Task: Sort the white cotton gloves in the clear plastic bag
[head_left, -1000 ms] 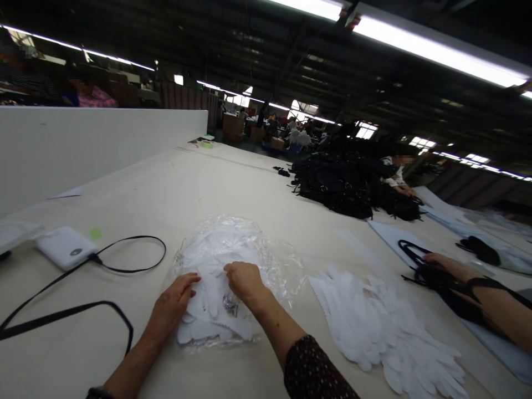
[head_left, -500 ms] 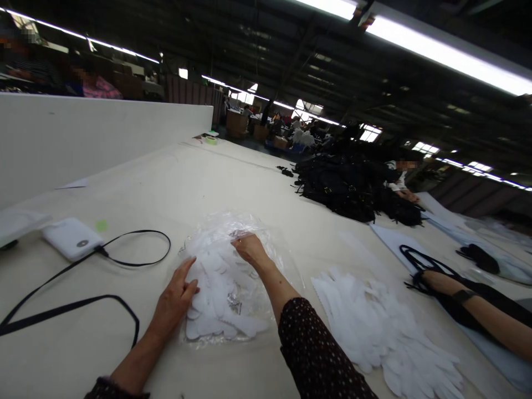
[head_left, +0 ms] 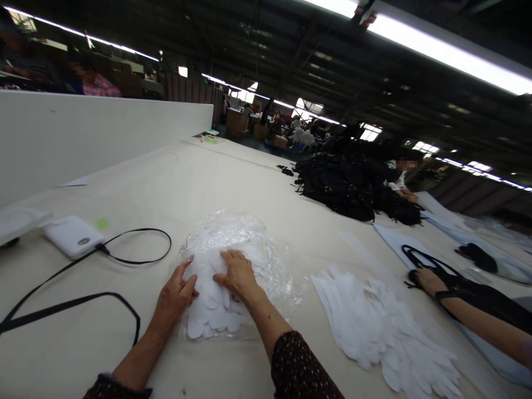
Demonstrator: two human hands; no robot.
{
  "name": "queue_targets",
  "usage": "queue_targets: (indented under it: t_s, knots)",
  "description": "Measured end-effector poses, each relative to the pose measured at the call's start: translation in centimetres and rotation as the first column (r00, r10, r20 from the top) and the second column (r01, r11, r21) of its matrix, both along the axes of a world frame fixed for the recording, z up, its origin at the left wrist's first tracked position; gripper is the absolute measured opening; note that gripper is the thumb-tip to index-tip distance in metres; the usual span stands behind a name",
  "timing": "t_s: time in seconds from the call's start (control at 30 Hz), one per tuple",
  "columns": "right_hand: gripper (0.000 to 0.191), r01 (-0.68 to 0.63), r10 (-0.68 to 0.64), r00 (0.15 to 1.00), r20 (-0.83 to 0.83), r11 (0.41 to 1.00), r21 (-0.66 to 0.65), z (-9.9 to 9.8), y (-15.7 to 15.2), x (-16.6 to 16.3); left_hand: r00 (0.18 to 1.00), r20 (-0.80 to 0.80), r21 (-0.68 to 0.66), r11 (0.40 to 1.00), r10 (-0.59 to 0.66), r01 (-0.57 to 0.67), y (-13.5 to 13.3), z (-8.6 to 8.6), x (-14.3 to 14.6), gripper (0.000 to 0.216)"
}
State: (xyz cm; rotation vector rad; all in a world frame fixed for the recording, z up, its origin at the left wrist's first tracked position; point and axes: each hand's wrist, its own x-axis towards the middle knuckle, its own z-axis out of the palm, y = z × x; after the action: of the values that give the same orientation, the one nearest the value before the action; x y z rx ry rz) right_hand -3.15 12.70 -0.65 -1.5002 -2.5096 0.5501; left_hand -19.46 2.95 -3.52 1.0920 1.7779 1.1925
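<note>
In front of me lies a clear plastic bag (head_left: 276, 266) with a heap of white, thin, round-ended pieces (head_left: 208, 321). My right hand (head_left: 238, 274) rests on top of the heap, palm down with fingers spread. At the heap's left edge is my left hand (head_left: 177, 293), thumb and forefinger apart, touching the side of the bag. Neither hand grips anything that I can see. Part of the heap is hidden beneath my right hand and wrist.
To the right is a loose pile of similar white pieces (head_left: 369, 321). Beyond it a co-worker's hand (head_left: 430, 281) touches a black strapped item (head_left: 477, 299). Black goods (head_left: 341, 185) are stacked further back. On the left sit a white device (head_left: 73, 237) and a black cord (head_left: 83, 303).
My right hand has come from the bag's far side towards me and slightly left; its closed fingers are now spread on the heap. My left hand has stayed nearly in place.
</note>
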Motion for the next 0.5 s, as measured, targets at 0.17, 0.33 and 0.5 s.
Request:
queue_targets:
  t_s: [0.17, 0.33, 0.5]
  knots:
    - [0.063, 0.091, -0.092, 0.995, -0.046, 0.995, -0.030, 0.5, 1.7, 2.3, 0.995, 0.076, 0.017, 0.998, 0.057, -0.059, 0.1, -0.1, 0.0, 0.051]
    - [0.057, 0.110, -0.110, 0.990, -0.094, 0.994, 0.003, 0.0, 2.0, 2.3, 0.994, 0.098, 0.038, 0.998, 0.049, -0.053, 0.2, -0.7, 0.0, 0.049]
    - [0.051, 0.194, -0.187, 0.976, -0.115, 0.979, 0.056, 0.6, 2.7, 2.6, 0.992, 0.119, 0.071, 0.996, 0.045, -0.054, 0.2, -0.7, -0.1, 0.049]
